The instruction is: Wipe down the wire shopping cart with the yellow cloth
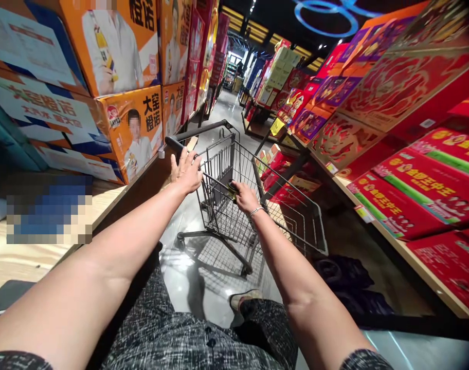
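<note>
Left hand (187, 172) has its fingers spread on the edge of the cart (220, 187); right hand (247, 198) has its fingers curled round some small dark-and-yellowish thing (232, 191), can't tell what. The cart's right under and past both sets of fingers. Orange boxes (130, 131) sit left of the left fingers, red boxes (412, 190) well right of the right ones. Way beyond the fingers: pale boxes (278, 74) along a shiny floor (229, 100).
</note>
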`<state>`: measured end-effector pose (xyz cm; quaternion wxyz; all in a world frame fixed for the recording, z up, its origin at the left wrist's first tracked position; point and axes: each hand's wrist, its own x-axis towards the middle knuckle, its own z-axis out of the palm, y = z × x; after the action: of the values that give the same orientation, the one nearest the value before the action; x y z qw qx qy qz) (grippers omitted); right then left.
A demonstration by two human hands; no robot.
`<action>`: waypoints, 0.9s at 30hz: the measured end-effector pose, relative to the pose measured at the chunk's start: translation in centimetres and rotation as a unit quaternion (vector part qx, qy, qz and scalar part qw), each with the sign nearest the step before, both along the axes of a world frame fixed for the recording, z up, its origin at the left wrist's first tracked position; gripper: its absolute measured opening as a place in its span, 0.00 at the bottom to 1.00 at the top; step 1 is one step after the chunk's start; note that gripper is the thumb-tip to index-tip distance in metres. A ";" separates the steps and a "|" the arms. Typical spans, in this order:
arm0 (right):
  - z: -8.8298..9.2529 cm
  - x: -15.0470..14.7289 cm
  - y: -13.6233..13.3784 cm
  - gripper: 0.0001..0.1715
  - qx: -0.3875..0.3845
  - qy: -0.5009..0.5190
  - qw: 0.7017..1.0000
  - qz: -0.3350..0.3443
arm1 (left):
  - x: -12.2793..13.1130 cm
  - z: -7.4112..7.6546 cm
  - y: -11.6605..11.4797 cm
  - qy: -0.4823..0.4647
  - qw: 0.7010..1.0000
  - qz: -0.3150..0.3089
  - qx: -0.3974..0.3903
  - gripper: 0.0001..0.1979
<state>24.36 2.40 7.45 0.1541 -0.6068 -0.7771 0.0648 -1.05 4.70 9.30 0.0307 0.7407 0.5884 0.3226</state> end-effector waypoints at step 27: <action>-2.5 -6.6 20.5 0.30 0.171 0.102 0.973 0.119 | 2.0 -6.0 10.4 -0.188 0.976 0.023 -0.108 0.49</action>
<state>17.76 22.94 4.93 0.3257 -0.4646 -0.8234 0.0103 0.95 15.09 3.28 0.2131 0.6456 0.6203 0.3913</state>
